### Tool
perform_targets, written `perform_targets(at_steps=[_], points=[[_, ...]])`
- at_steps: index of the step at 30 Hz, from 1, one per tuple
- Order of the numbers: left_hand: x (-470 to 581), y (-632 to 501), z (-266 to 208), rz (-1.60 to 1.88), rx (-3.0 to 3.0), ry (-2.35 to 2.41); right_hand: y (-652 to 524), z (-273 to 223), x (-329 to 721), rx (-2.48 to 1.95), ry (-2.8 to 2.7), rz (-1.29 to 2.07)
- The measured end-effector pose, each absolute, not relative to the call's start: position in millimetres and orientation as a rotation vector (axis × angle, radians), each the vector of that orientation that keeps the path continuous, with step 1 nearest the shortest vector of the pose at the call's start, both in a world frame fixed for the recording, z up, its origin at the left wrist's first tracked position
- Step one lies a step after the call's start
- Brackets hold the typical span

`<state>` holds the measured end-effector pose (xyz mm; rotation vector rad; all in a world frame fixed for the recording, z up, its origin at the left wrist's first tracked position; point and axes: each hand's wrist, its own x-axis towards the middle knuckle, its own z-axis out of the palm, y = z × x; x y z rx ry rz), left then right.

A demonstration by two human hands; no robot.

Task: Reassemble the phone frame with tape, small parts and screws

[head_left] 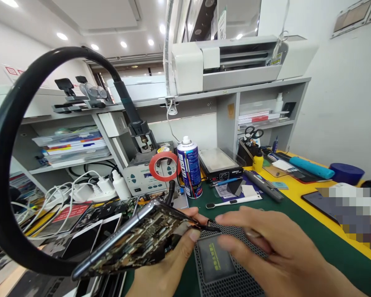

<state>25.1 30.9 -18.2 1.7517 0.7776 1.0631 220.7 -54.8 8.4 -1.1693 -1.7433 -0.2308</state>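
Note:
My left hand (170, 264) grips an opened phone (136, 239) along its right end, thumb on the near face and fingers behind. The phone is tilted, its metal frame edge up to the left and its inner parts and circuitry showing. From its right end a thin dark strip (212, 228) sticks out past my left thumb. My right hand (275, 243) is beside this strip, thumb and index finger apart. Whether a fingertip touches the strip I cannot tell. Below both hands lies a dark perforated pad (216, 260) on the green mat (299, 231).
A black hot-air hose (6, 165) loops across the left side. Behind the phone stand a blue spray can (190, 169), a red tape roll (164, 166) and a heating plate (219, 163). A white brush (231, 202) lies on the mat. A person's blurred part shows at right.

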Motion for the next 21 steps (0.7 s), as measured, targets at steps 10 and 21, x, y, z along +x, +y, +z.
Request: perform_targets(at_steps=[10,21], points=[[33,22,-11,1.014,1.528,0.729,-45,0,216,-1.037,-1.844,-0.499],[37,24,-9,1.021,1.401,0.660,-43,-8,217,-1.045,-1.771,-0.438]])
